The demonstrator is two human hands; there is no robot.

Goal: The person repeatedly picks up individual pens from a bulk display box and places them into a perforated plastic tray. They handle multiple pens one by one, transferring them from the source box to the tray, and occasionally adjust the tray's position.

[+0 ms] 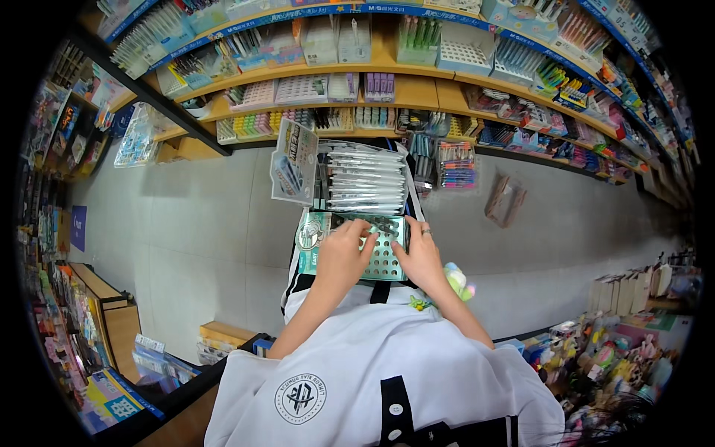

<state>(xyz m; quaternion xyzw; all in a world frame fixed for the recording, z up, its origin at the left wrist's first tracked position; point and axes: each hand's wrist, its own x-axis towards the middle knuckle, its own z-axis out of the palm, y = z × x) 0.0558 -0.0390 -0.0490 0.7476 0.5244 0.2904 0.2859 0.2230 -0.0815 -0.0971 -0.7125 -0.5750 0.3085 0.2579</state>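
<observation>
A teal pen display box (384,262) with rows of round holes rests on my lap. Dark pens (385,223) stand in its far rows. My left hand (345,251) is over the box's left part, fingers curled near the pens; whether something is pinched is hidden. My right hand (420,254) holds the box's right edge, thumb on top and fingers along the side, with a ring on one finger. Just beyond lies a box packed with white pens (366,177). Its clear printed header card (294,162) stands up at the left.
Bundled pens in clear bags (457,165) lie right of the white pens. A clear empty box (505,201) sits on the tiled floor (195,223). Shelves (413,99) of stationery curve across the front. Plush toys (609,357) are piled at right; a wooden unit (120,329) stands left.
</observation>
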